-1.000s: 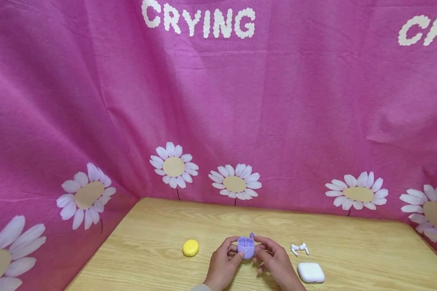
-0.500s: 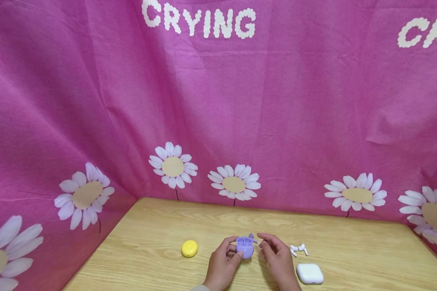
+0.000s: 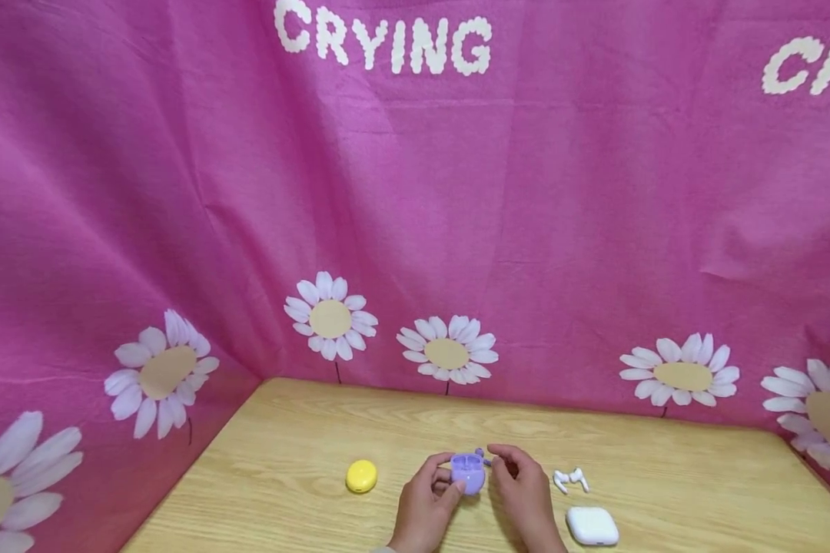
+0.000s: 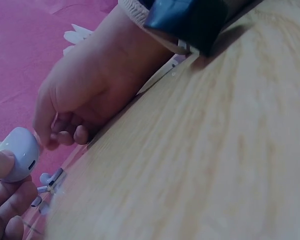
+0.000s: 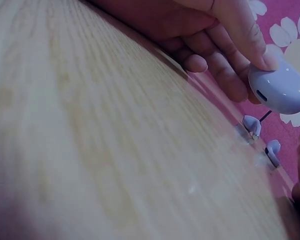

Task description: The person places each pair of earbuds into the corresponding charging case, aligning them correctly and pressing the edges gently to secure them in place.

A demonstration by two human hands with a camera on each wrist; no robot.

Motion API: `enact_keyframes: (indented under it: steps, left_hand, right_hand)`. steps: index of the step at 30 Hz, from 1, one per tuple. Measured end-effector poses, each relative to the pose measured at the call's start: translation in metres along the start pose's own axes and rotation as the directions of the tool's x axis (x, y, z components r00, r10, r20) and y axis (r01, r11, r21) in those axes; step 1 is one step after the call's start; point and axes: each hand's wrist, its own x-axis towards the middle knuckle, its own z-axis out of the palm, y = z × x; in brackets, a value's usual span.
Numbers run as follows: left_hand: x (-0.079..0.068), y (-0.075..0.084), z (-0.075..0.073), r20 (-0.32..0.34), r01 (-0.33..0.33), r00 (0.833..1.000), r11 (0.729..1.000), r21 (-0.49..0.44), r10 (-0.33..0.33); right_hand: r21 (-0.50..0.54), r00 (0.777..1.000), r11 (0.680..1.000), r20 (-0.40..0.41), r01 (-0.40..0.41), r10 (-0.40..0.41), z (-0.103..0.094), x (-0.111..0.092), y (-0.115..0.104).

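Note:
My left hand (image 3: pixel 425 503) holds a small purple earbud case (image 3: pixel 467 478) over the table, with the thumb on its front and the fingers at its back and side. Its glossy rounded body and dark port face the right wrist view, where the case (image 5: pixel 280 89) sits in the left hand's fingers (image 5: pixel 227 82). Two purple earbuds (image 5: pixel 251 126) lie on the table just beyond and below the case. In the head view they show partly at the case's right edge. My right hand (image 3: pixel 526 491) is right beside these earbuds, its fingers loosely bent and holding nothing.
A round yellow case (image 3: pixel 362 476) lies to the left on the wooden table (image 3: pixel 283 461). Two white earbuds (image 3: pixel 570 481) and a white earbud case (image 3: pixel 592 526) are to the right. Pink cloth (image 3: pixel 560 230) with printed daisies hangs behind and along the left side.
My right hand has drawn away from the case's right side and is now slightly apart from it, near the purple earbuds. The left hand keeps its grip on the case.

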Motion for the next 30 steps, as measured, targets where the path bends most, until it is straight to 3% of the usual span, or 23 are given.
enact_keyframes:
  steps: [9, 30]
  left_hand:
    - [-0.001, 0.0027, -0.0014, -0.003, -0.01, 1.0, 1.0, -0.016, 0.01]
    - [-0.002, 0.0022, 0.0009, -0.014, 0.023, 1.0, 0.999, -0.044, -0.024]
  right_hand:
    - [-0.165, 0.992, 0.979, 0.064, 0.117, -0.107, 0.0025, 0.0034, -0.0033]
    - [-0.254, 0.987, 0.958, 0.124, 0.135, -0.107, 0.0063, 0.0104, -0.0028]
